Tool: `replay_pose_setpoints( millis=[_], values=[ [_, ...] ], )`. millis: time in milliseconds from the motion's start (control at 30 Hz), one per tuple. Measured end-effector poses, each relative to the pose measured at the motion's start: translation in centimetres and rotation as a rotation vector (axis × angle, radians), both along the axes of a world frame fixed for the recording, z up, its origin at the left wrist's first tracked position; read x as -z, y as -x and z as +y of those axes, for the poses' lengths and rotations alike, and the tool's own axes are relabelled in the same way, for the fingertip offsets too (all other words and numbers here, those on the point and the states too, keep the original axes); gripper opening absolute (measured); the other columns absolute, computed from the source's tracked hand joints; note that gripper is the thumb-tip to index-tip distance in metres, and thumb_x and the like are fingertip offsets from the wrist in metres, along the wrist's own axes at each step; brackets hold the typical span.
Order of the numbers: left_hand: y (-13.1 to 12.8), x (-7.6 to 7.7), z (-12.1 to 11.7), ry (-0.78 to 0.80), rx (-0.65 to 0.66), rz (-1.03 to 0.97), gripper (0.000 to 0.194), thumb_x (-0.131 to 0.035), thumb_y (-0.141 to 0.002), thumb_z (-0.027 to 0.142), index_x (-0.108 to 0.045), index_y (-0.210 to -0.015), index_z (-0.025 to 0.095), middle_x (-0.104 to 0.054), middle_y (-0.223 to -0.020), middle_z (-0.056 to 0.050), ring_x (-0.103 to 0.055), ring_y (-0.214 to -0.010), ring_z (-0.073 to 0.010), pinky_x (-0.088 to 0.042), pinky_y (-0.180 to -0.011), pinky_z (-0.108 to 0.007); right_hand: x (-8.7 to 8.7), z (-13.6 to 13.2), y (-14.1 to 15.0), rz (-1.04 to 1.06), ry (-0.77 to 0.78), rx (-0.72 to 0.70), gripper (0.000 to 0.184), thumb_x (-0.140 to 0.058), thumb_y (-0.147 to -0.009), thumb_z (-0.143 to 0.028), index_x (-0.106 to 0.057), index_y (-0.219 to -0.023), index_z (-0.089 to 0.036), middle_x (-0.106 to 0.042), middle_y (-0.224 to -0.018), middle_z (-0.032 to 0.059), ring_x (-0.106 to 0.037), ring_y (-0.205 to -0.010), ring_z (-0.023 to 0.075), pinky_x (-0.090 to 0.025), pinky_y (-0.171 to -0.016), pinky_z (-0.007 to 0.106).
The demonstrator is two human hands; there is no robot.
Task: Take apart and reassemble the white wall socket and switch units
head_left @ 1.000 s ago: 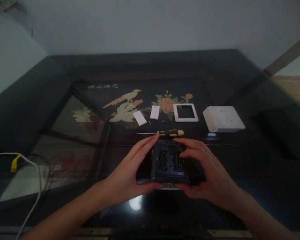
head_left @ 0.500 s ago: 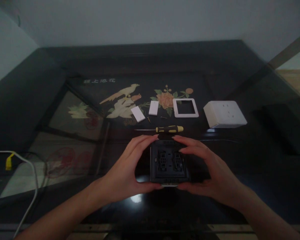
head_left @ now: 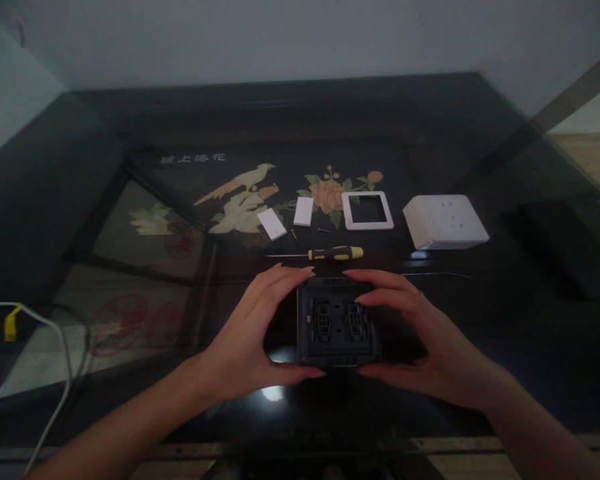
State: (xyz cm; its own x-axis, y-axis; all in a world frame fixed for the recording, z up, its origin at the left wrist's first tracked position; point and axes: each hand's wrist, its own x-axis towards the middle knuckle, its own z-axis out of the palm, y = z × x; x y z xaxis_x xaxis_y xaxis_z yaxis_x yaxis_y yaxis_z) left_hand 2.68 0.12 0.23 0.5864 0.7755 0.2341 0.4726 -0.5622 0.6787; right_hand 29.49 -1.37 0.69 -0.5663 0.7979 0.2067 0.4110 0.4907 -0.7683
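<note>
A black two-gang wall switch body (head_left: 338, 323), without its white covers, lies between my hands near the front of the table. My left hand (head_left: 253, 327) grips its left side, fingers at the far edge and thumb at the near edge. On the other side my right hand (head_left: 420, 333) holds it the same way, one finger over the top face. Just beyond lies a yellow and black screwdriver (head_left: 336, 253), its shaft pointing left. Two white rocker covers (head_left: 272, 225), two small screws (head_left: 324, 231) and a white square frame (head_left: 368, 211) rest behind it.
A white box (head_left: 446, 222) with socket holes on its top stands at the right. At the left a white cable (head_left: 63, 340) with a yellow tag (head_left: 11, 325) runs over the glossy dark table (head_left: 290, 123), which has a bird and flower picture.
The pale strip at the near edge of the switch body no longer shows, and the body appears to lie flatter. Both hands keep their hold. The whole view has shifted slightly.
</note>
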Motion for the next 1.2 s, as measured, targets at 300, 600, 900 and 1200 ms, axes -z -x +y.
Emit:
replay_pose_setpoints(
  millis=[300,600,900,1200],
  values=[
    [-0.7,0.1,-1.0,0.206,0.011,0.141,0.086,-0.077,-0.073,0.026,-0.028,-0.144,0.026,-0.035,-0.14,-0.011,-0.039,-0.132,-0.0291,-0.041,-0.112,-0.045,-0.1,-0.3,0.4,-0.148,0.101,-0.002,0.054,-0.073,-0.076,-0.019,-0.043,-0.119,-0.031,-0.043,-0.145,0.0056,-0.038,-0.139,0.0211,-0.039,-0.113,0.042],
    [-0.7,0.5,-1.0,0.298,0.042,0.088,0.088,-0.077,-0.072,0.02,-0.027,-0.144,0.026,-0.031,-0.143,-0.011,-0.037,-0.135,-0.0268,-0.037,-0.115,-0.045,-0.2,-0.6,1.0,-0.195,0.138,0.033,0.055,-0.072,-0.073,-0.015,-0.042,-0.116,-0.032,-0.043,-0.143,0.0064,-0.045,-0.134,0.0224,-0.044,-0.108,0.044],
    [-1.2,0.5,-1.1,0.359,0.079,0.059,0.091,-0.072,-0.074,0.014,-0.022,-0.148,0.027,-0.024,-0.154,-0.01,-0.027,-0.144,-0.0254,-0.029,-0.12,-0.046,0.1,-1.0,1.2,-0.241,0.157,0.026,0.056,-0.067,-0.076,-0.015,-0.04,-0.122,-0.032,-0.038,-0.146,0.0056,-0.04,-0.137,0.0217,-0.042,-0.111,0.045],
    [-1.1,0.9,-1.2,0.327,0.049,0.058,0.086,-0.071,-0.078,0.019,-0.023,-0.149,0.031,-0.032,-0.151,-0.008,-0.033,-0.142,-0.0269,-0.033,-0.118,-0.049,-0.1,-0.7,0.7,-0.244,0.206,-0.006,0.067,-0.071,-0.078,-0.02,-0.036,-0.132,-0.035,-0.034,-0.151,0.0036,-0.035,-0.141,0.0206,-0.037,-0.115,0.042]
  ],
)
